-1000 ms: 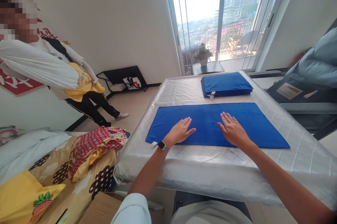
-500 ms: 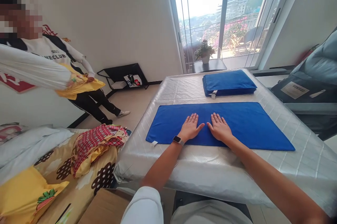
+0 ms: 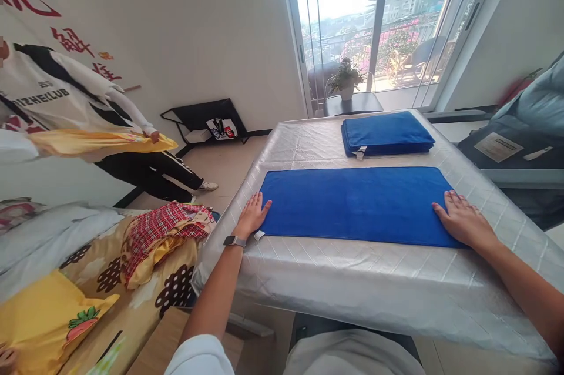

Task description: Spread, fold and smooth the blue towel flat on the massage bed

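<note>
A long blue towel lies spread flat across a table covered in silver quilted sheet. My left hand rests flat at the towel's left end, fingers stretched out, a watch on the wrist. At the towel's right end my right hand lies flat with fingers extended on the cloth. Neither hand holds anything. Behind the towel sits a stack of folded blue towels.
A person stands at the left holding yellow cloth. Red plaid and yellow fabrics lie on a bed at lower left. A potted plant stands by the balcony door, a black rack by the wall, grey bedding at right.
My hands slid apart from the towel's middle to its two ends, left hand leftward and right hand rightward. The person at the left spread the yellow cloth wider.
</note>
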A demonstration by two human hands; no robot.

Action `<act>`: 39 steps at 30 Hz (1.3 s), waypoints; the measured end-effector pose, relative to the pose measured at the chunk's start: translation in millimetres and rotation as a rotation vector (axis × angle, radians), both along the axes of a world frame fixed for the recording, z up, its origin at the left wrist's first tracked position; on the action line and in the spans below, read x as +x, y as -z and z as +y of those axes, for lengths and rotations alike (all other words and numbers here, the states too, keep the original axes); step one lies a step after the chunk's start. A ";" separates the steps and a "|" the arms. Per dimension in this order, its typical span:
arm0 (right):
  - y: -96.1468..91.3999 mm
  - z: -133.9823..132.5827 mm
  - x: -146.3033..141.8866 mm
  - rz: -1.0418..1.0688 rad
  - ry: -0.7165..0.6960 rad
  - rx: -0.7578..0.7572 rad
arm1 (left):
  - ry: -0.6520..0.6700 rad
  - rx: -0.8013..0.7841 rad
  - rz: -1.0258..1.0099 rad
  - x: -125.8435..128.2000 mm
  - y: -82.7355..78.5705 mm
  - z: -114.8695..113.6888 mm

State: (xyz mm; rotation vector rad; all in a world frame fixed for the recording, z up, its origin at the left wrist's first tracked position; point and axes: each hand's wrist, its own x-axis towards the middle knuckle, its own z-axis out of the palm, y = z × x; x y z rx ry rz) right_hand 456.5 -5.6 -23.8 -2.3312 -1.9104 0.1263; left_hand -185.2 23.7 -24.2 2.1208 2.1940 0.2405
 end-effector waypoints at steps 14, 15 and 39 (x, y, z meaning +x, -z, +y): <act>-35.2 7.4 -50.4 -0.079 -0.159 -0.013 | -0.046 -0.025 0.081 65.2 -36.5 21.1; -41.7 13.5 -73.2 -0.069 -0.234 -0.029 | 0.044 0.006 0.068 88.8 -40.4 25.7; -19.1 80.5 -172.3 -0.008 -0.297 -0.055 | 0.297 -0.005 -0.001 180.6 -14.9 77.4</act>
